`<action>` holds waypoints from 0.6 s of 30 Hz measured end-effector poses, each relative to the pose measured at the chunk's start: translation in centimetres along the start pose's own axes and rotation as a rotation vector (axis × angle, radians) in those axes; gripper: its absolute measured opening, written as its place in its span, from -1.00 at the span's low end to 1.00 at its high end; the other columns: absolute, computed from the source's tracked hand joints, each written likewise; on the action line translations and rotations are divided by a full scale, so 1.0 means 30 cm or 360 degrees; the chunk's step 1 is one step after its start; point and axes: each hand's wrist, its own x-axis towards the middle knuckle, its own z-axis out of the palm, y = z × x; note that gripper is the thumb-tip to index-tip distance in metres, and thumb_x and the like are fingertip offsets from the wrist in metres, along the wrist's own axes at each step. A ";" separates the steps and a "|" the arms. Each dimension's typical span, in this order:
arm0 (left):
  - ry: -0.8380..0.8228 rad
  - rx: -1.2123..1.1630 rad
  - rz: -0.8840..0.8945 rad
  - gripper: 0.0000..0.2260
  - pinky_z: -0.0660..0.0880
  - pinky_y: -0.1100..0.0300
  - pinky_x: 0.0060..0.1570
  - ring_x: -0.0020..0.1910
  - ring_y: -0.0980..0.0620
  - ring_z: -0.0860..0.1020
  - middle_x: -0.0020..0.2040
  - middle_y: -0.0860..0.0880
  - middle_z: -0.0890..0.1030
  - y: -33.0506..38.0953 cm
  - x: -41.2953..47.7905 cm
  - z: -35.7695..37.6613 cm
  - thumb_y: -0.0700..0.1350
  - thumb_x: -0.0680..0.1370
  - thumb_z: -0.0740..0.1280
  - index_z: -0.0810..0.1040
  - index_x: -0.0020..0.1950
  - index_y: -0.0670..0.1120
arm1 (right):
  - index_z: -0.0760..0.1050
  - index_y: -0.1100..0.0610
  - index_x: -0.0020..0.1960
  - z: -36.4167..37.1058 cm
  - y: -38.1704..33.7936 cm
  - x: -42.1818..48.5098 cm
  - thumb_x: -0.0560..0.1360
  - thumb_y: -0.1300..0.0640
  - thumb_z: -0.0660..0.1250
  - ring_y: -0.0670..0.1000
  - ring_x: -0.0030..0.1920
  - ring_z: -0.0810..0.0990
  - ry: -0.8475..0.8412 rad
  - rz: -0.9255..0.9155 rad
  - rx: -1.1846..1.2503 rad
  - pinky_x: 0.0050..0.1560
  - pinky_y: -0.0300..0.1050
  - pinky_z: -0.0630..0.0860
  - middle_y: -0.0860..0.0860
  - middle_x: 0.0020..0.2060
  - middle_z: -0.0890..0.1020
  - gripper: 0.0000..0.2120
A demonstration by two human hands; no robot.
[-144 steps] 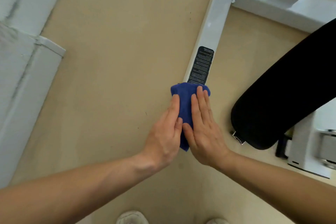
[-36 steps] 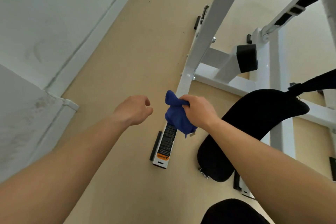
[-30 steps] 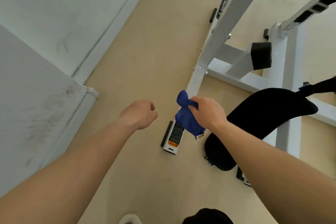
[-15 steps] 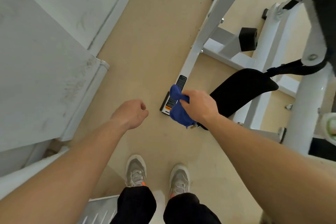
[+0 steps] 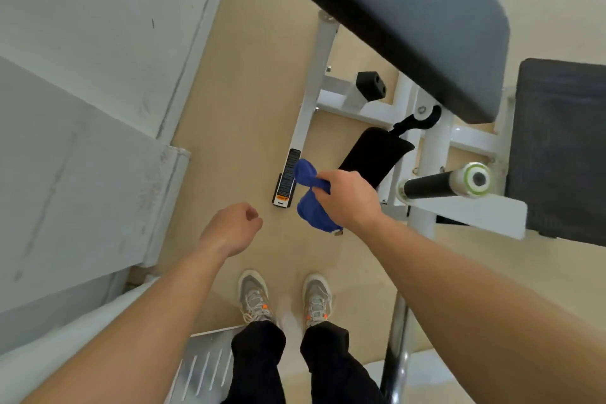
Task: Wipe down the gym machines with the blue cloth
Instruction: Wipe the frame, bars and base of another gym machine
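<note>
My right hand (image 5: 347, 200) grips the bunched blue cloth (image 5: 310, 197) in the air, well above the floor. Below it lies the white base bar (image 5: 311, 88) of the gym machine, with its black and orange label at the near end. My left hand (image 5: 232, 228) hangs to the left of the cloth, fingers curled into a loose fist, holding nothing. A dark grey pad (image 5: 410, 10) of the machine spans the top right, higher than my hands.
A black roller pad (image 5: 370, 157) hangs under the grey pad. A black handle with a white end cap (image 5: 446, 184) points toward me at right. A second dark pad (image 5: 560, 147) is at far right. A wall (image 5: 82, 75) runs along the left. My feet (image 5: 285, 298) stand on beige floor.
I have stood up from the base bar: the floor and bar dropped away, my feet and the upper pads came into view. My left hand let go of the cloth; my right keeps it.
</note>
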 end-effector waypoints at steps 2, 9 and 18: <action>0.0004 -0.0040 -0.0007 -0.79 0.43 0.16 0.07 0.12 -0.06 0.56 0.14 -0.03 0.64 0.067 -0.080 -0.037 0.00 0.57 0.31 0.59 0.16 -0.01 | 0.45 -0.10 -0.15 -0.092 -0.012 -0.080 0.64 0.03 0.17 -0.01 -0.28 0.57 0.0033 0.0013 0.0059 -0.38 -0.19 0.32 -0.05 -0.31 0.60 -0.80; -0.0063 0.0012 0.0068 -0.81 0.41 0.19 0.00 0.05 -0.02 0.56 0.08 -0.01 0.63 0.329 -0.340 -0.147 0.01 0.56 0.31 0.59 0.12 0.01 | 0.50 -0.06 -0.07 -0.400 -0.005 -0.369 0.63 0.05 0.17 0.04 -0.22 0.57 0.0166 -0.0005 0.0047 -0.28 -0.13 0.41 -0.03 -0.25 0.61 -0.84; -0.0138 0.0096 0.0272 -0.92 0.50 0.08 0.10 0.03 -0.03 0.55 0.00 0.04 0.58 0.592 -0.647 -0.197 0.02 0.56 0.29 0.52 0.00 0.06 | 0.54 -0.07 0.04 -0.710 0.098 -0.765 0.63 0.02 0.15 0.06 -0.17 0.57 0.0292 0.0178 0.0000 -0.19 -0.05 0.53 -0.02 -0.20 0.61 -0.82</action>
